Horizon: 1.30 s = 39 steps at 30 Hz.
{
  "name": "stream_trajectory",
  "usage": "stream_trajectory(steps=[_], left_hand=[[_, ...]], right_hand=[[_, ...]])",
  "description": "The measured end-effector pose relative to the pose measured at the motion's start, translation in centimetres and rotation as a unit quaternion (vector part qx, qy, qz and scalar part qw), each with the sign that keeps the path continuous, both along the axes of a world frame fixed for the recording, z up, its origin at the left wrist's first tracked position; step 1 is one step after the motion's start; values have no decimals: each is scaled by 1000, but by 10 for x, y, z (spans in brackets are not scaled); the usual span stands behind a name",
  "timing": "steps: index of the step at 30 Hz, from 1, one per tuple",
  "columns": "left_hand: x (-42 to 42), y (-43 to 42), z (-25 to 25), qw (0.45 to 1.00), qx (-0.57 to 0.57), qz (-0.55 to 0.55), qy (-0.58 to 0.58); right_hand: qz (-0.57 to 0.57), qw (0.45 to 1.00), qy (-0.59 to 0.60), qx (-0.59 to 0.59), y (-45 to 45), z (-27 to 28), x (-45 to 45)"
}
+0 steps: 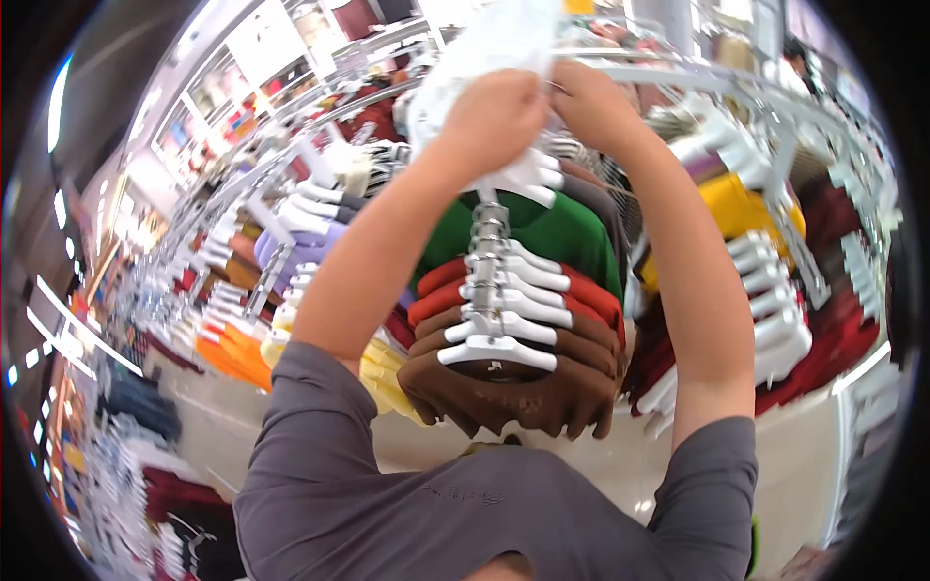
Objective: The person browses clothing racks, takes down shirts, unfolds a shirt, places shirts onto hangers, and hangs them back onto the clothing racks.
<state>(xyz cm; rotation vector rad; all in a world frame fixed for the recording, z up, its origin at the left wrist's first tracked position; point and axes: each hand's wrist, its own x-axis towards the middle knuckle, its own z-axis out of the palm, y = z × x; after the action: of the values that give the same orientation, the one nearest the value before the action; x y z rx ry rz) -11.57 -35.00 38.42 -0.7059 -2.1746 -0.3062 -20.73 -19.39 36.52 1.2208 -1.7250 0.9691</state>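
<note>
Both of my arms reach up and forward over a clothes rack. My left hand is closed on a thin, whitish, see-through sheet that looks like plastic or light cloth; blur hides its exact kind. Close beside it, my right hand has its fingers pinched together at the sheet's right edge. Below my hands, white hangers line a metal display arm. They carry brown tops in front, red tops behind them, then a green top.
To the left hang lilac, orange and pale yellow tops. On the right are a yellow garment, dark red clothes and another metal display arm. A person is at the far right.
</note>
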Motion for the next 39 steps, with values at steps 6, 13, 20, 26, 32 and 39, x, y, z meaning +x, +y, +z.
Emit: stream_trajectory(steps=[6,13,20,26,32,39], left_hand=[[-4,-8,-12,996,81,-43,-18],[21,-33,-4,994,62,-82,-44],[-51,-189,-28,905,376,172,-100],[-105,-220,-86,857,439,72,-259],[-156,-232,-106,857,425,129,-262],[-94,-221,-97,697,580,17,-422]], right_hand=[[124,967,-83,207,-34,17,-50],[118,949,-131,263,-58,23,-57],[86,947,-139,277,-66,19,-60],[70,948,-138,277,-70,16,-65],[52,952,-131,271,-72,13,-72],[22,958,-105,267,-73,7,-74]])
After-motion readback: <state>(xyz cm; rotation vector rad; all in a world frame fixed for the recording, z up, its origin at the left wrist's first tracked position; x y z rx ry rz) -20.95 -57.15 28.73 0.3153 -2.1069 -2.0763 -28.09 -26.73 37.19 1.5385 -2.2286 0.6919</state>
